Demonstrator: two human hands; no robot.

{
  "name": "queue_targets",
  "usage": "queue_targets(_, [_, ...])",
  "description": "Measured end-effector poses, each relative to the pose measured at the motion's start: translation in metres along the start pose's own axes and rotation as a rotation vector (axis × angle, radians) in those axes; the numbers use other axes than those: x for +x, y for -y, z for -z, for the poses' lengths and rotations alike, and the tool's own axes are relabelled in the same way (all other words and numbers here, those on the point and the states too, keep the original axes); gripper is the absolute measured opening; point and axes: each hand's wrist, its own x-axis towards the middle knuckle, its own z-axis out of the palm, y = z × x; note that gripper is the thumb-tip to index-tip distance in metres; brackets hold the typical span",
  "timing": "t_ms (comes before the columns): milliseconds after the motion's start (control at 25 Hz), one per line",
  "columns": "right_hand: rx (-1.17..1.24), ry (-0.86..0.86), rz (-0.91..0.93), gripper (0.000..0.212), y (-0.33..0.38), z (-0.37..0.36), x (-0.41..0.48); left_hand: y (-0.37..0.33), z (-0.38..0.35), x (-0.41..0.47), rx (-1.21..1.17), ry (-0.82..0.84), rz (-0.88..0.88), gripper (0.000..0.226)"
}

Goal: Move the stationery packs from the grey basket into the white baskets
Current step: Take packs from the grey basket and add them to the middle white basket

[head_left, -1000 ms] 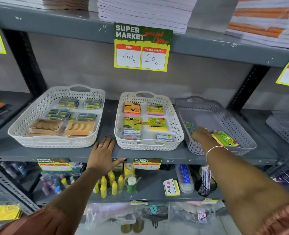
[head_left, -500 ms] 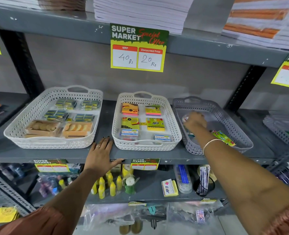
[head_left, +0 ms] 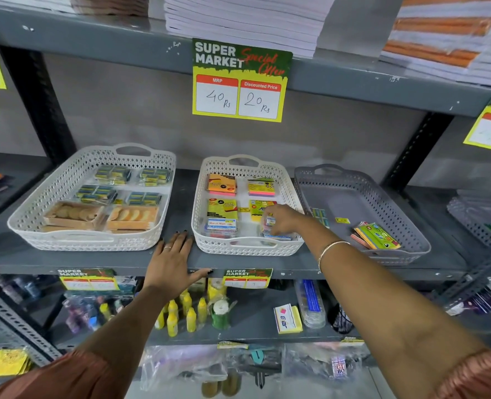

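The grey basket (head_left: 405, 217) stands at the right of the shelf and holds a green and orange pack (head_left: 378, 236), a small yellow tag (head_left: 342, 220) and a blue-green pack (head_left: 319, 214) against its left wall. My right hand (head_left: 281, 218) is over the front right of the middle white basket (head_left: 247, 247), its fingers closed on a small clear pack (head_left: 270, 223) above another pack lying there. Sticky-note packs fill that basket. The left white basket (head_left: 74, 240) holds eraser packs and two tan trays. My left hand (head_left: 172, 260) lies flat on the shelf edge between the white baskets.
A price sign (head_left: 240, 80) hangs from the shelf above, under stacks of notebooks. Another grey basket (head_left: 474, 223) sits at the far right. The lower shelf holds yellow bottles (head_left: 180, 312), a pen case and packets. Black uprights flank the bay.
My right hand left the grey basket and moved left into the middle white basket, carrying a small clear pack. The left hand stayed on the shelf edge.
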Motion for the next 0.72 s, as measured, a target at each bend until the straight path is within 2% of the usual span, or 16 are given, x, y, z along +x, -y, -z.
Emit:
queue_targets(240, [-0.061,0.068,-0.059,0.056,0.0,-0.002,-0.002,-0.002,0.002,-0.001,0.001,-0.008,-0.003,0.109])
queue_targets(320, [0.053,0.065,-0.075,0.065,-0.001,0.005,-0.003,-0.002,0.002,-0.001,0.001,-0.01,-0.005,0.11])
queue_targets(360, [0.168,-0.035,-0.095,0.062,-0.002,0.01,-0.002,-0.002,0.002,-0.001,0.003,-0.01,-0.007,0.11])
queue_targets(480, [0.344,-0.616,-0.275,0.033,-0.02,0.027,0.003,-0.001,0.002,-0.001,0.015,-0.018,-0.012,0.109])
queue_targets(520, [0.329,-0.725,-0.369,0.028,-0.03,0.029,0.004,-0.001,0.002,-0.001,0.013,-0.021,-0.014,0.106])
queue_targets(560, [0.291,-0.755,-0.463,0.028,-0.043,0.028,0.005,-0.002,0.002,-0.001,0.012,-0.022,-0.016,0.104])
queue_targets(720, [0.181,-0.548,-0.711,0.045,-0.081,0.009,0.006,-0.001,-0.001,0.001,0.024,-0.019,-0.016,0.099])
